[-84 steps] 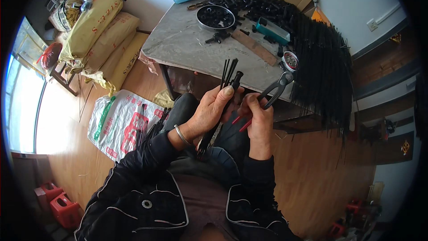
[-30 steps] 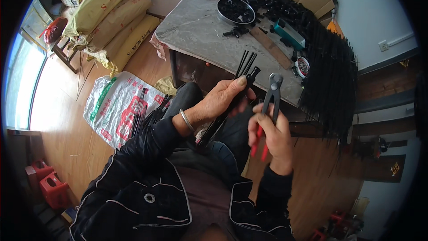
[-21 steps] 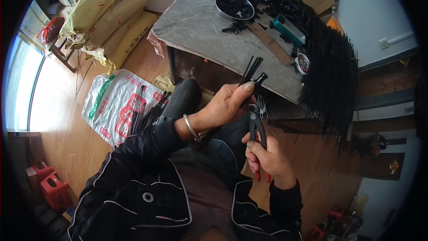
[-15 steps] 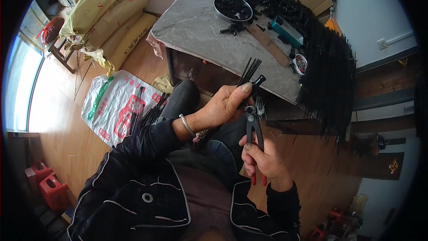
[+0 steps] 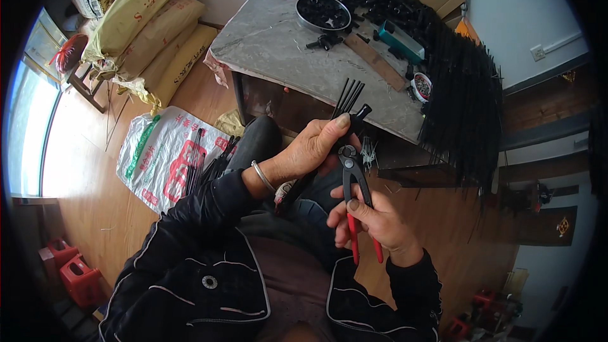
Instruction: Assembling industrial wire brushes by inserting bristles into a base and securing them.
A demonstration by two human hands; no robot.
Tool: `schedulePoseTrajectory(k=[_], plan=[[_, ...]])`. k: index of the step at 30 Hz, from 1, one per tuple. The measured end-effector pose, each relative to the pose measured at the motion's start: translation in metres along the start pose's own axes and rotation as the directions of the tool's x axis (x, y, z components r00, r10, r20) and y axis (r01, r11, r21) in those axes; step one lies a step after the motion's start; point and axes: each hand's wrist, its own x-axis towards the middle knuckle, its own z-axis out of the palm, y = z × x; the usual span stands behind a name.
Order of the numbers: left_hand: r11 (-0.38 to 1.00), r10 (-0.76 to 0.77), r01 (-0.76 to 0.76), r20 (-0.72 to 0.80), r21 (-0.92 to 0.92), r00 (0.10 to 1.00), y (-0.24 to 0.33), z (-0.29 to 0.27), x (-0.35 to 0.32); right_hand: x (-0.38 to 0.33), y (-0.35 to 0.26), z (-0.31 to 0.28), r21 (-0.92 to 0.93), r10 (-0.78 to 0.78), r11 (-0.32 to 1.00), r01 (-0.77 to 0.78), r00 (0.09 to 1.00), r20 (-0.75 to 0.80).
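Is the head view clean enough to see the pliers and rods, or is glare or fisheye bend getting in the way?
Head view: the left hand gripping the black rods and the right hand on the red-handled pliers sit near centre, evenly lit and sharp. The window at left is blown out white. The table edges curve toward the rim, and the corners are black.

A grey stone-topped bench point(image 5: 272, 38) carries a round black metal tray point(image 5: 323, 12) filled with small black parts, a flat brown wooden strip point(image 5: 376, 61), a teal box-shaped tool point(image 5: 401, 40), a small round tin point(image 5: 421, 86) and a heap of thin black rods point(image 5: 459, 98) overhanging its far edge. On the wooden floor point(image 5: 95, 215) lie a white printed sack point(image 5: 161, 155) and stacked yellow sacks point(image 5: 149, 31).
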Motion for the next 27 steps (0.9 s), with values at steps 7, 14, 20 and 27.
schedulePoseTrajectory(k=[7,14,20,27], plan=[[0.999,-0.025,0.025,-0.007,-0.041,1.000,0.001,-0.002,0.002,0.002,0.000,0.007,-0.037,-0.044,0.998,0.041,0.995,-0.084],[0.998,-0.048,0.048,0.001,-0.048,0.999,-0.002,-0.002,0.004,0.005,0.004,0.003,-0.038,-0.075,0.997,0.072,0.991,-0.107],[0.997,-0.065,0.065,-0.001,-0.042,0.998,-0.005,-0.001,0.006,0.005,0.005,-0.002,-0.068,-0.086,0.995,0.079,0.991,-0.102],[0.999,-0.047,0.046,-0.020,-0.019,0.999,-0.005,0.001,0.006,0.005,0.006,0.001,-0.086,-0.102,0.992,0.093,0.989,-0.105]])
